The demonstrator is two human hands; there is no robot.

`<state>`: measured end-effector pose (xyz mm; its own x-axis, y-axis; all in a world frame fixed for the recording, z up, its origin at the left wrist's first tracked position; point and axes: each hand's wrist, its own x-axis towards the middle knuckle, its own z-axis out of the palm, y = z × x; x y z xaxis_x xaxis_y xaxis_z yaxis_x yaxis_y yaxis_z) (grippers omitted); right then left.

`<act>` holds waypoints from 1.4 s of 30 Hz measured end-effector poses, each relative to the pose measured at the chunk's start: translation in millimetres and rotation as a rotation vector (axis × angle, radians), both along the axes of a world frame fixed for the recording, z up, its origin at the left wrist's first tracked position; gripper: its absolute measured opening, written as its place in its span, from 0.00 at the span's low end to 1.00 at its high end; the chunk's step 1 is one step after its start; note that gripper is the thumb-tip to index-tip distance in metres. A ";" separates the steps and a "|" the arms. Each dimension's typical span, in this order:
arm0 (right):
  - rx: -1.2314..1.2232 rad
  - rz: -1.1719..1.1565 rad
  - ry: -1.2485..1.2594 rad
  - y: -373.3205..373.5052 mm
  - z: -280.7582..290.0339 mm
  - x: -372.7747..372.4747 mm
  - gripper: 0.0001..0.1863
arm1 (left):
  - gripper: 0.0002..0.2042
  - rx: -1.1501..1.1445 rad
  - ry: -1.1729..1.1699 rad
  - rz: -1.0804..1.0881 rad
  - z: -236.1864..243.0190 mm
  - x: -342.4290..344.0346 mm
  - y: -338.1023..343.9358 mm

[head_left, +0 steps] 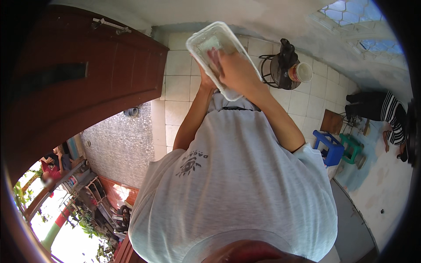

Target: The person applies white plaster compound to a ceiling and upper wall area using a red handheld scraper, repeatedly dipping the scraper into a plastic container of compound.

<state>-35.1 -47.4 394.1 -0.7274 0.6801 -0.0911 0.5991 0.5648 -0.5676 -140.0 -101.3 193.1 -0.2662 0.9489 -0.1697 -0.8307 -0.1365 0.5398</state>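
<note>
A white rectangular plastic tub (242, 48) is held out in front of my body, tilted, with its open side up. My left hand (207, 79) grips it from the left side and underneath, so most of its fingers are hidden behind the wall. Inside the tub, my right hand (237, 70) is closed and smeared by motion. A pinkish-red patch shows at its fingertips; whether this is a held thing or the fingers themselves is unclear. Pale, wet-looking residue coats the tub's inner floor.
Ahead right, a round stool (277, 72) carries a black bag (287, 55) and a whitish bucket (301, 72). Farther right are a blue plastic stool (329, 148), a green stool (351, 148) and a person in stripes (391, 109). A brown door (118, 57) stands left; another person (51, 164) is outside.
</note>
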 end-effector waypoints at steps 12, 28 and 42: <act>0.156 0.042 -0.074 -4.1 -19.1 -12.5 0.13 | 0.48 -0.007 -0.023 -0.060 19.3 0.2 -0.6; 0.010 0.213 -0.079 23.7 -34.6 2.1 0.21 | 0.49 -0.086 -0.037 0.057 33.1 -6.1 10.5; 0.020 0.179 0.073 31.2 -49.6 -0.1 0.16 | 0.47 0.596 -0.635 -0.286 -21.8 -25.1 6.8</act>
<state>-35.2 -16.2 344.5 -0.8410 0.5406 -0.0217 0.4461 0.6702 -0.5932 -165.1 -94.5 171.3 -0.0316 0.9416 0.3353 -0.9923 0.0106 -0.1233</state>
